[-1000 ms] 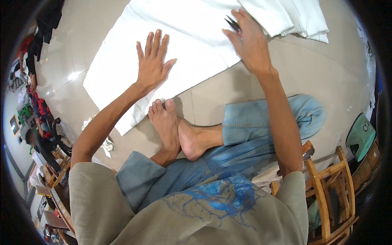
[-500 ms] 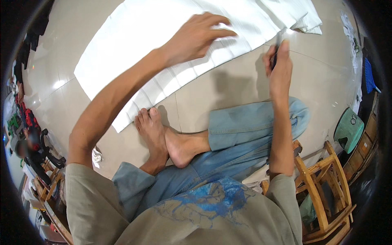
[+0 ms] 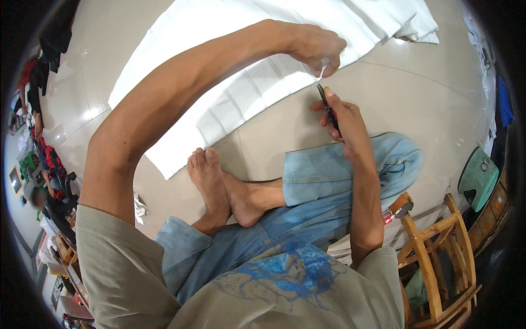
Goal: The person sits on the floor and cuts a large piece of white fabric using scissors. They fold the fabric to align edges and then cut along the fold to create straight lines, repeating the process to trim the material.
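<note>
A long white cloth [image 3: 219, 109] with spaced crosswise creases lies spread on the tiled floor in front of me. Over its near edge, toward the right, my left hand [image 3: 320, 49] is closed with a narrow white strip [image 3: 324, 67] of material showing between the fingers. Whether that strip is joined to the cloth is hidden by the hand. Just below and to the right, my right hand [image 3: 348, 120] grips small dark scissors [image 3: 328, 107], their pointed tip directed up toward the left hand. A small gap separates the tip from the strip.
My bare feet [image 3: 211, 186] rest crossed near the cloth's lower edge. On the right stand a wooden stool frame [image 3: 433, 241] and a green plastic stool [image 3: 478, 178]. A small white scrap [image 3: 140, 208] lies left of my legs. A person [image 3: 49, 203] is at the far left.
My left hand has moved right across the cloth and closed on white material. My right hand has come left and lower with the scissors, nearer to the left hand.
</note>
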Demonstrator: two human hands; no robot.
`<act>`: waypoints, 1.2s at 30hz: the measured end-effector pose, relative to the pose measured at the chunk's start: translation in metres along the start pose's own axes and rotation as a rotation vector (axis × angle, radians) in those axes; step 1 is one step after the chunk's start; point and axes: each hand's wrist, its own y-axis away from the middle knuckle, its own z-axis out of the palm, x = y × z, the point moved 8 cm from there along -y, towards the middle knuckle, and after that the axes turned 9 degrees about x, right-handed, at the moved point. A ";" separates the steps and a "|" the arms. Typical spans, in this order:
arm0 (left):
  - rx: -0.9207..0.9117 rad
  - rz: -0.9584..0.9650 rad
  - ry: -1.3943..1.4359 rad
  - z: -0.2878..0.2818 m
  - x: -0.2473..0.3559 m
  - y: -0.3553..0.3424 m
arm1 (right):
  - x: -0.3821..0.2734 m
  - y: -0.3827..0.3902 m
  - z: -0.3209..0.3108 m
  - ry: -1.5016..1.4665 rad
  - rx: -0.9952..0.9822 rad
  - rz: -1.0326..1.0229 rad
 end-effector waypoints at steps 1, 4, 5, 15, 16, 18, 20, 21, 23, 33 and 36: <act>0.002 -0.005 0.009 0.001 -0.002 0.000 | -0.001 0.000 0.000 -0.006 0.012 0.006; 0.013 -0.016 0.043 0.002 -0.005 -0.003 | -0.003 -0.004 -0.001 -0.013 0.052 0.007; 0.017 -0.027 0.058 0.003 -0.007 -0.002 | -0.003 -0.005 -0.001 -0.008 0.056 -0.002; 0.121 -0.012 0.136 0.003 -0.012 0.003 | -0.012 -0.006 0.001 0.043 0.092 -0.072; 0.132 -0.003 0.135 0.003 -0.012 0.003 | -0.012 -0.007 0.001 0.045 0.094 -0.076; 0.149 0.012 0.130 0.001 -0.011 0.004 | -0.011 -0.008 0.002 0.045 0.092 -0.086; 0.185 0.011 0.119 0.001 -0.011 0.005 | -0.012 -0.008 0.002 0.063 0.093 -0.104; 0.203 0.010 0.114 0.001 -0.011 0.006 | -0.013 -0.009 0.001 0.073 0.093 -0.114; 0.213 0.037 0.108 0.001 -0.011 0.006 | -0.011 -0.010 0.001 0.073 0.096 -0.111; 0.201 0.049 0.067 0.001 -0.012 0.004 | -0.011 -0.010 0.000 0.076 0.111 -0.113; 0.211 0.054 0.081 0.001 -0.011 0.004 | -0.012 -0.010 0.000 0.073 0.122 -0.140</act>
